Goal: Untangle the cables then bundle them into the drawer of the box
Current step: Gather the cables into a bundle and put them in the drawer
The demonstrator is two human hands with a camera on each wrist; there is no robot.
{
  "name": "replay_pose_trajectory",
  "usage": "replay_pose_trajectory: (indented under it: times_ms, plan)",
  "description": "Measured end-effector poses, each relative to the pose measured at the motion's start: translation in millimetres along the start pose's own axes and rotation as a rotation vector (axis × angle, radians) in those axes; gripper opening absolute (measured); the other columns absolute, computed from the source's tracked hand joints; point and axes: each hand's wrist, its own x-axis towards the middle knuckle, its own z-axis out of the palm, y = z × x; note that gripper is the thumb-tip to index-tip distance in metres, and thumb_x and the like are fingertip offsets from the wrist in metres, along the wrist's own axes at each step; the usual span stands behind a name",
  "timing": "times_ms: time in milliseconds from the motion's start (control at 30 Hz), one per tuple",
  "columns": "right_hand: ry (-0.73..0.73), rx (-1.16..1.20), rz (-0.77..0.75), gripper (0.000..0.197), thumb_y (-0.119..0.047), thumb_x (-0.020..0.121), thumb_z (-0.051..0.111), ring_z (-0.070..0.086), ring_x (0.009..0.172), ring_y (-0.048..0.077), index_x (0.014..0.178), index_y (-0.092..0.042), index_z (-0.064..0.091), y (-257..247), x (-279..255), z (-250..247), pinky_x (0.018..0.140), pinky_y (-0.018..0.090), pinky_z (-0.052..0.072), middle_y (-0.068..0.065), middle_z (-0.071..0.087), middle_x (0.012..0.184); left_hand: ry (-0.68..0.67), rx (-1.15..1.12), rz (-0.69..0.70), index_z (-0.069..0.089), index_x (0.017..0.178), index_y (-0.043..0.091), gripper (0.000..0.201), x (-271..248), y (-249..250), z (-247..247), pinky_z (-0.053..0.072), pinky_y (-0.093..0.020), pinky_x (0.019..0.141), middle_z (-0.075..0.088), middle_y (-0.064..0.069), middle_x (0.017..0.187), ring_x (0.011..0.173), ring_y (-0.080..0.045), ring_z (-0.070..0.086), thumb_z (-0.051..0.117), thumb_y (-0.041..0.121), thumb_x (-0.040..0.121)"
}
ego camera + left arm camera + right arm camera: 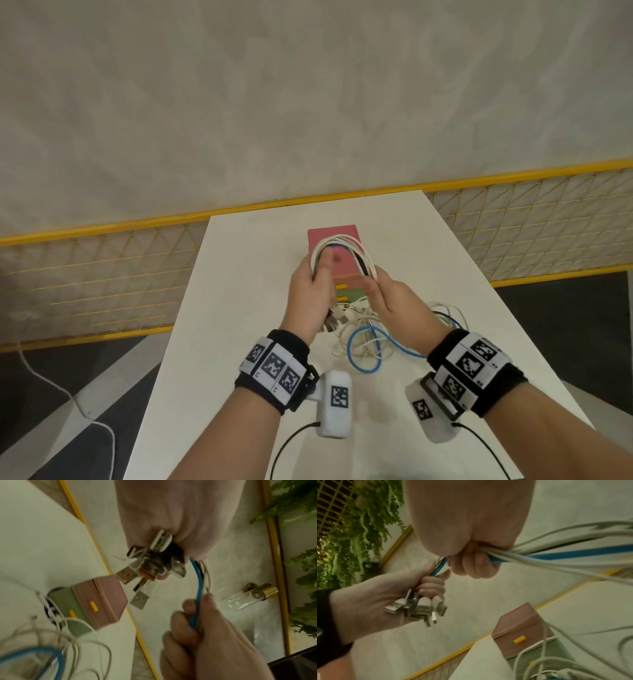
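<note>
White, blue cables (pixel 342 245) clamped in both hands' fingers (pixel 476 563); wrist views alone show plugs (pixel 150 561), blurred, probably USB.

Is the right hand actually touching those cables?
Touching. The right wrist view shows the right hand with fingers curled round the cables, which emerge straight from its grip.

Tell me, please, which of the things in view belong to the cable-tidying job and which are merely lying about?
Part of the job:
- cables, arched between both hands
- left hand, gripping the plug ends
- right hand, gripping the strands
- loose cable tails on the table
- box with drawers, shut

Just lying about:
- yellow mesh railing
- hanging greenery
- glass wall lamp
</note>
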Motion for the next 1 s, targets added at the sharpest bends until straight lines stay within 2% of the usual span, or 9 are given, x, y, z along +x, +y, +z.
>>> replay_pose_trajectory:
  times_ms: [100,200,300,433,567,667,767,833,1000]
  plan:
    - [-0.049,-0.100,-0.022,0.033,-0.031,0.102,0.028,0.045,0.047,0.022,0.106,-0.005,0.048,-5.2,3.7,11.7,0.048,0.032,0.037,0.006,0.049,0.055,-0.074,-0.074,-0.038,0.058,0.076,0.012,0.050,-8.6,1.1,13.7,0.041,-0.040,0.048,0.048,-0.015,0.054,0.045,-0.023,0.044,0.065,0.061,0.080]
    - [-0.179,-0.241,-0.065,0.024,-0.014,0.101,0.033,0.029,0.042,0.010,0.078,-0.015,0.043,-11.9,0.5,12.9,0.044,0.022,0.019,-0.005,0.032,0.052,-0.094,-0.101,-0.099,0.058,0.070,0.011,0.041,-9.9,-0.1,16.1,0.044,-0.032,0.048,0.050,-0.006,0.050,0.045,-0.022,0.049,0.082,0.044,0.070]
    - [-0.174,-0.312,-0.069,0.019,-0.021,0.102,0.032,0.033,0.043,0.013,0.094,-0.011,0.046,-15.4,1.5,12.4,0.042,0.023,0.023,-0.006,0.034,0.054,-0.054,-0.062,-0.116,0.056,0.061,0.010,0.042,-10.0,-3.4,18.6,0.040,-0.032,0.046,0.048,-0.008,0.048,0.045,-0.022,0.047,0.077,0.041,0.078]
    - [-0.111,-0.308,-0.180,0.035,-0.032,0.101,0.035,0.057,0.062,0.029,0.127,-0.011,0.044,-15.9,3.5,9.6,0.055,0.037,0.042,0.007,0.063,0.072,0.204,-0.065,-0.140,0.046,0.056,0.012,0.048,-2.3,-0.4,14.2,0.037,-0.028,0.046,0.042,-0.005,0.049,0.045,-0.016,0.042,0.068,0.043,0.086]
    - [-0.167,-0.222,-0.188,0.031,-0.039,0.099,0.040,0.054,0.063,0.024,0.109,-0.013,0.053,-9.5,2.1,8.1,0.060,0.036,0.041,0.004,0.059,0.072,0.296,-0.230,-0.136,0.055,0.074,0.012,0.037,9.3,6.7,0.1,0.050,-0.035,0.062,0.060,-0.013,0.071,0.068,-0.021,0.067,0.064,0.044,0.089]
    - [-0.275,-0.065,-0.014,0.036,-0.042,0.097,0.044,0.042,0.053,0.015,0.088,-0.008,0.052,9.5,-2.7,9.6,0.056,0.029,0.035,-0.004,0.044,0.061,0.286,-0.445,-0.078,0.059,0.084,0.009,0.027,10.3,25.0,-8.3,0.059,-0.034,0.066,0.073,-0.007,0.081,0.076,-0.018,0.074,0.057,0.033,0.096]
    - [-0.338,0.142,0.150,0.028,-0.037,0.096,0.049,0.046,0.049,0.013,0.082,-0.013,0.053,34.0,-11.2,6.1,0.052,0.035,0.046,-0.003,0.043,0.062,0.264,-0.470,-0.017,0.054,0.075,0.013,0.033,13.6,35.5,-27.1,0.047,-0.024,0.045,0.056,0.003,0.053,0.042,-0.012,0.052,0.049,0.032,0.101]
    - [-0.335,0.167,0.167,0.026,-0.035,0.094,0.053,0.049,0.046,0.013,0.074,-0.018,0.051,39.8,-10.6,-1.4,0.049,0.033,0.047,0.000,0.042,0.062,0.183,-0.422,0.002,0.054,0.077,0.013,0.030,14.3,31.0,-35.5,0.036,-0.023,0.042,0.033,0.002,0.048,0.039,-0.011,0.029,0.049,0.031,0.101]
    - [-0.222,0.284,0.134,0.032,-0.017,0.093,0.058,0.045,0.043,-0.002,0.066,-0.034,0.058,20.8,2.1,-28.7,0.048,0.009,0.036,-0.019,0.050,0.046,-0.024,-0.066,-0.090,0.063,0.084,0.001,0.031,13.2,11.3,-40.5,0.029,-0.025,0.043,0.030,0.005,0.041,0.034,-0.012,0.026,0.058,0.028,0.096]
